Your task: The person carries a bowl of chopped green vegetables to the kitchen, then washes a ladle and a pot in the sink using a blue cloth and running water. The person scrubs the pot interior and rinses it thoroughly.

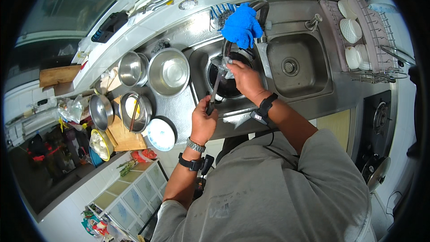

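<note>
My left hand (204, 121) is closed round the dark handle of a knife (216, 89), whose blade points away from me over the left sink basin (200, 62). My right hand (247, 79) grips a crumpled, translucent piece of plastic or wet cloth (223, 65) close to the blade's far end. Under both lies a dark round pan (231, 89) in the basin. The faucet (263, 10) arches above it, with a bright blue cloth (242, 27) draped over it. Whether water runs from the spout cannot be told.
Left of the basin stand a large steel bowl (169, 72), smaller steel bowls (129, 69), a bowl with chopsticks (144, 111), a white plate (161, 134) and a wooden board (129, 139). A second basin (295, 80), a dish rack (364, 40) and a gas stove (374, 124) are to the right.
</note>
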